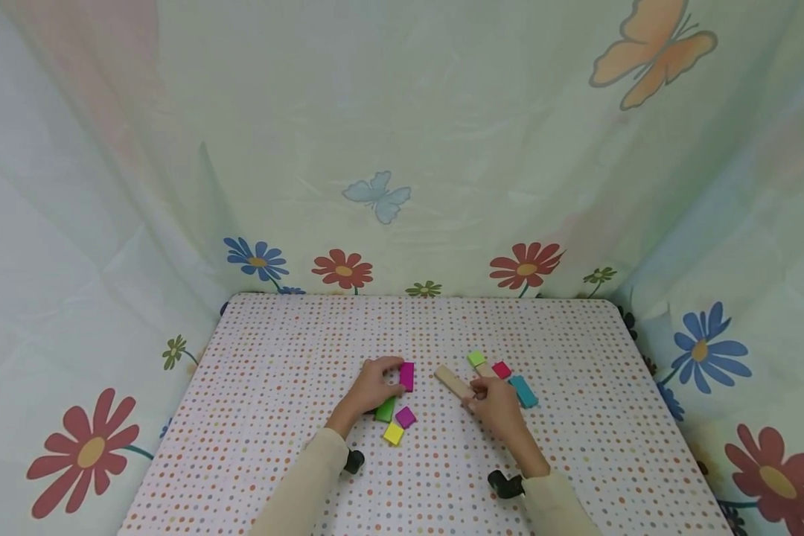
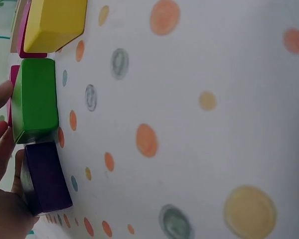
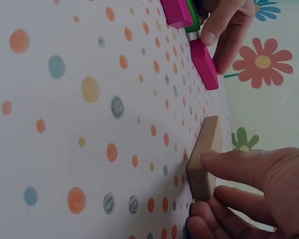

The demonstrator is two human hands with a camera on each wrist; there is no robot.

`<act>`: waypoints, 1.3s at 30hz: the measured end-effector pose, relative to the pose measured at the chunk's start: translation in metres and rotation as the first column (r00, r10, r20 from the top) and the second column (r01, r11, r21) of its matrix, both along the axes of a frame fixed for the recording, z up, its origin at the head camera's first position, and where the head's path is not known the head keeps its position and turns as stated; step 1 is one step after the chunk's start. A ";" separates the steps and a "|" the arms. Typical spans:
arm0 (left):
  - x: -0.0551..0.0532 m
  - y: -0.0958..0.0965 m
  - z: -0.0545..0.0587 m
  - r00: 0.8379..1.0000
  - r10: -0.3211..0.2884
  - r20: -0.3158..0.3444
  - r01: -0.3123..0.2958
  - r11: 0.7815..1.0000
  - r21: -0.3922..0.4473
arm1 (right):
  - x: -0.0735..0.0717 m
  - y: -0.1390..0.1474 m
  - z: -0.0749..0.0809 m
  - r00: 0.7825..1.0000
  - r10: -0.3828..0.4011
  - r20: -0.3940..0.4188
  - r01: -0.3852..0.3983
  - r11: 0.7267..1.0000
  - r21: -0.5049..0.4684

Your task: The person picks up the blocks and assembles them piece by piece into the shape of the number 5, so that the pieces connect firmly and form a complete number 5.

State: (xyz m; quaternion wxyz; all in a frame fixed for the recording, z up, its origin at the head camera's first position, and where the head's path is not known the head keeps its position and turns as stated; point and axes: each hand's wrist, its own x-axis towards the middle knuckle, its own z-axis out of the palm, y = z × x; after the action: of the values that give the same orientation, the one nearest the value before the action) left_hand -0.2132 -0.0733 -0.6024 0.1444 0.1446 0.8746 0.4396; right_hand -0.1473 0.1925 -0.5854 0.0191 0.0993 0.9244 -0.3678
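Observation:
My left hand (image 1: 373, 385) pinches a magenta block (image 1: 406, 377) between thumb and finger, on the table. Close under that hand lie a green block (image 2: 37, 99) and a dark purple block (image 2: 47, 177). A purple block (image 1: 405, 417) and a yellow block (image 1: 394, 434) sit just nearer to me. With thumb and fingers, my right hand (image 1: 497, 408) holds the near end of a long plain wooden block (image 3: 203, 159). Beyond that hand are a lime green block (image 1: 476, 359), another plain wooden block (image 1: 486, 370) partly hidden, a red block (image 1: 502, 370) and a teal block (image 1: 523, 391).
A dotted cloth covers the table (image 1: 254, 417). Behind and beside it hangs a pale curtain (image 1: 442, 149) printed with flowers and butterflies. Black wrist mounts (image 1: 505, 485) show near both sleeves.

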 end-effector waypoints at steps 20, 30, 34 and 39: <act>-0.003 0.003 0.001 1.000 -0.011 -0.010 0.011 1.000 -0.023 | -0.016 -0.002 0.003 0.996 -0.066 0.067 0.069 0.996 -0.050; 0.002 0.007 0.000 0.999 -0.031 -0.044 0.030 0.999 -0.026 | -0.025 -0.009 0.005 0.997 -0.062 0.052 0.065 0.997 -0.047; 0.002 0.008 0.001 0.998 -0.031 -0.062 0.029 0.999 -0.041 | -0.028 -0.009 0.002 0.999 -0.049 0.023 0.050 0.997 -0.061; 0.001 0.010 -0.002 0.997 -0.041 -0.070 0.037 0.998 -0.051 | -0.031 -0.009 -0.001 0.999 -0.045 0.001 0.045 0.996 -0.075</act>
State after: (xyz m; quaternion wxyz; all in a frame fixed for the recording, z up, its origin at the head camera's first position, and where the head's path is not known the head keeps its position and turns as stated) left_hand -0.2118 -0.0631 -0.6042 0.1250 0.1737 0.8868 0.4096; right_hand -0.1782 0.1832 -0.5864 0.0142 0.1194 0.9074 -0.4027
